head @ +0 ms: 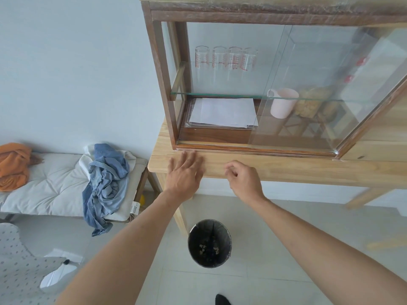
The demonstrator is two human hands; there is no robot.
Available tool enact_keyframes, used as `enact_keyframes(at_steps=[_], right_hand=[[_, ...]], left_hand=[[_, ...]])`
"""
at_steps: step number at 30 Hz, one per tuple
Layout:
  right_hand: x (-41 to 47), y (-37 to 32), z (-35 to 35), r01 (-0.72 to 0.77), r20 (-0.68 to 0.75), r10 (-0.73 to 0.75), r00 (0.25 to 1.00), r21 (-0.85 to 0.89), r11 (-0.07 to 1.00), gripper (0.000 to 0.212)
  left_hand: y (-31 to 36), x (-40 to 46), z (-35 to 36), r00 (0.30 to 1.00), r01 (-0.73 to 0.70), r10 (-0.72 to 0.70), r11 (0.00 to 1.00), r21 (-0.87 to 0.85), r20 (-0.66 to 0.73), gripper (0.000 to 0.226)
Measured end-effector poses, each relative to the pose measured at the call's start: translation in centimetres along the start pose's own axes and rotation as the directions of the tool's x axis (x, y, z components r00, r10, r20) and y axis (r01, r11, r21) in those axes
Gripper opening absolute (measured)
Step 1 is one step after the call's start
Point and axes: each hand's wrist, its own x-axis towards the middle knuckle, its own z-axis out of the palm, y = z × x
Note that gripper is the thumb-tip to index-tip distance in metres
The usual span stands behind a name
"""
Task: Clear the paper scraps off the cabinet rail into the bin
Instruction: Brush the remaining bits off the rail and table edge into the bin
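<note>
Your left hand [184,172] lies flat, fingers spread, on the counter [286,168] by the cabinet rail [253,148]; your right hand [242,179] is loosely curled, contents indiscernible, above the bin [209,243].

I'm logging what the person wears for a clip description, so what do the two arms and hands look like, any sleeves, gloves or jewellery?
Both arms are bare from as far up as the view shows down to the fingers: no sleeves show. The left hand and the right hand wear no gloves, and no watch, bracelet or ring is visible on either. No markings show on either forearm.
</note>
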Motion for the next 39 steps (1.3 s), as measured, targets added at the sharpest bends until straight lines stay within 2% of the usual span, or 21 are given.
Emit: enact_keyframes(at_steps=[3, 7, 15, 18, 23, 30, 39], right_hand=[[-4.2, 1.8, 2.5, -0.02, 0.08, 0.021, 0.997, -0.016, 1.0, 0.01], [-8.2, 4.8, 4.9, -0.105, 0.182, 0.119, 0.976, -0.082, 0.991, 0.008], [-9.6, 8.2, 9.2, -0.197, 0.285, 0.244, 0.927, -0.184, 0.963, 0.012], [-9.5, 8.9, 10.2, -0.219, 0.317, 0.271, 0.909, -0.192, 0.957, 0.022], [-9.4, 9.7, 10.6, -0.236, 0.316, 0.287, 0.904, -0.19, 0.953, 0.032], [-8.6, 9.6, 8.6, -0.211, 0.266, 0.254, 0.93, -0.179, 0.961, 0.033], [-6.5, 6.5, 2.3, -0.13, 0.126, 0.142, 0.982, -0.097, 0.987, 0.031]], left_hand=[[-0.5, -0.1, 0.0, 1.0, -0.02, 0.02, 1.0, -0.013, 0.015, 0.061], [-0.8, -0.4, 0.8, 0.999, -0.037, 0.036, 0.999, -0.015, -0.012, 0.06], [-0.9, -0.7, 2.1, 0.992, -0.031, 0.026, 0.999, -0.04, -0.122, 0.059], [-0.8, -0.6, 2.5, 0.989, -0.031, 0.024, 0.999, -0.043, -0.145, 0.058], [-0.8, -0.7, 2.3, 0.988, -0.031, 0.024, 0.999, -0.045, -0.154, 0.058], [-0.5, -0.5, 1.8, 0.993, -0.026, 0.023, 0.999, -0.027, -0.117, 0.06], [0.6, 0.1, -0.7, 0.996, 0.018, -0.018, 1.0, 0.006, 0.09, 0.058]])
